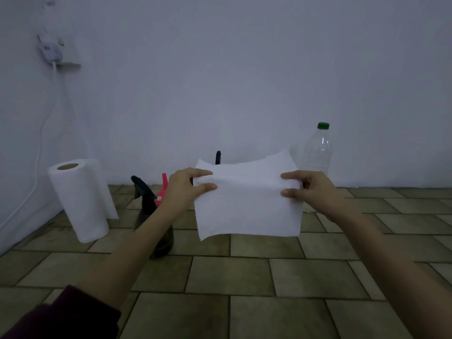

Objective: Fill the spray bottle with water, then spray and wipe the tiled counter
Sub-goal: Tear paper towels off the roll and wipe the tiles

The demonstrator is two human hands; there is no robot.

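A white paper towel sheet (247, 204) hangs in the air above the tiled counter (232, 275), folded over at its top. My left hand (186, 189) pinches its left edge and my right hand (310, 189) pinches its right edge. A dark spray bottle (146, 204) with a black trigger head stands on the counter behind my left forearm, partly hidden. A clear plastic bottle (318, 150) with a green cap stands by the wall at the back right.
A paper towel roll (80, 199) stands upright at the left near the wall. A red spray head (162, 189) and a black tip (218, 157) show behind my left hand and the sheet. A white cable (39, 152) runs down the left wall.
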